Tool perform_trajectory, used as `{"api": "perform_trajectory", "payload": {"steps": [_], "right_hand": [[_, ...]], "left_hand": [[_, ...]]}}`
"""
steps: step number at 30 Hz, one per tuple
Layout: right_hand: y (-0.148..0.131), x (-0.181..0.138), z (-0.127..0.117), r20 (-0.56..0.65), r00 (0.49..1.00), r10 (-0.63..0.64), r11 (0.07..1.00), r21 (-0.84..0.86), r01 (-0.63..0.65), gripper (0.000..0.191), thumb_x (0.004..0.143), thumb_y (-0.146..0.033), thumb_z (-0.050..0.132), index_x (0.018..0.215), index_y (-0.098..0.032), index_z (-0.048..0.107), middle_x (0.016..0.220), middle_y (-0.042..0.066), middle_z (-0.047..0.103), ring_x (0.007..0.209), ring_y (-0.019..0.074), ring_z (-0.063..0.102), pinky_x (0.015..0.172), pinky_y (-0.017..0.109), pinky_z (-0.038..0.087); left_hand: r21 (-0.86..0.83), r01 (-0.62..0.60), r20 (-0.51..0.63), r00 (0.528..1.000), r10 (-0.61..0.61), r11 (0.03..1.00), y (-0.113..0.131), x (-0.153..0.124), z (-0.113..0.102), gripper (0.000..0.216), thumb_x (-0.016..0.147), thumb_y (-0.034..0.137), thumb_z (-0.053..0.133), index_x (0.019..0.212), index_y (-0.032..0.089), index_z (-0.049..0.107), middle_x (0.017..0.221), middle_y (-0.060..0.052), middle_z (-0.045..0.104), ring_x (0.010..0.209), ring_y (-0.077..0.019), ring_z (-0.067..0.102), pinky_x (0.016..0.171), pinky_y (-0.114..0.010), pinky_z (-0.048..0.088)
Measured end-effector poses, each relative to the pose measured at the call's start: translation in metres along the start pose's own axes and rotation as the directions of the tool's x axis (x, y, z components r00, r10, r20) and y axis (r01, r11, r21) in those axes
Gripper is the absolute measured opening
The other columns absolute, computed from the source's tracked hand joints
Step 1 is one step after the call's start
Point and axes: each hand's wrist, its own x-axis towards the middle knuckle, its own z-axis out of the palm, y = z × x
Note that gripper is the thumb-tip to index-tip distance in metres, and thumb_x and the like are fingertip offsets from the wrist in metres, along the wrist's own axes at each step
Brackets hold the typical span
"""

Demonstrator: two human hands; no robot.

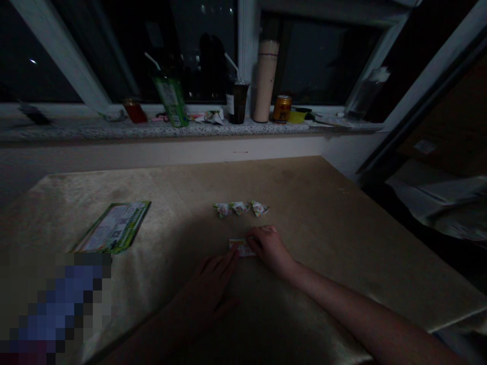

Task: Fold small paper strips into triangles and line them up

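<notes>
A small rectangular piece of printed paper [245,249] lies flat on the table in front of me. My left hand [215,279] is open, its fingers stretched out and the fingertips resting on the paper's left end. At the right end, my right hand [273,249] has its fingers curled in and closed on the paper's edge. Just beyond the hands, three small folded paper triangles sit in a row: a left triangle [222,210], a middle triangle [240,207] and a right triangle [259,208].
A stack of green-edged printed leaflets [117,229] is on the table [323,213] at left. The granite windowsill [213,130] behind holds a green carton [172,99], a dark cup [238,104], a tall pink flask [265,81] and a gold can [282,109]. The lower left corner is pixelated.
</notes>
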Motion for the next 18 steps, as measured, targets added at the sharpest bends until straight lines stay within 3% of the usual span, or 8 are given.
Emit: {"api": "perform_trajectory", "payload": {"steps": [6,18], "right_hand": [[0.003,-0.001,0.003,-0.021,1.000,-0.015,1.000,0.017,0.015,0.005,0.086,-0.016,0.058,0.082,-0.017,0.061,0.071,0.001,0.063,0.071,0.0154,0.057,0.078,0.027,0.034],[0.000,0.000,-0.001,-0.013,1.000,-0.024,1.000,-0.005,0.024,0.014,0.090,-0.016,0.052,0.077,-0.016,0.058,0.070,0.001,0.062,0.069,0.0146,0.056,0.077,0.027,0.034]], "left_hand": [[0.011,0.025,-0.060,0.998,-0.024,1.000,0.011,-0.002,0.004,0.077,0.089,0.042,0.048,0.149,0.015,0.009,0.149,-0.012,0.032,0.130,-0.0286,0.033,0.105,-0.043,0.030],[0.007,0.057,-0.052,0.997,-0.057,0.998,0.015,0.002,0.001,0.066,0.092,0.043,0.043,0.147,0.015,0.019,0.144,-0.013,0.038,0.126,-0.0295,0.038,0.103,-0.045,0.031]]}}
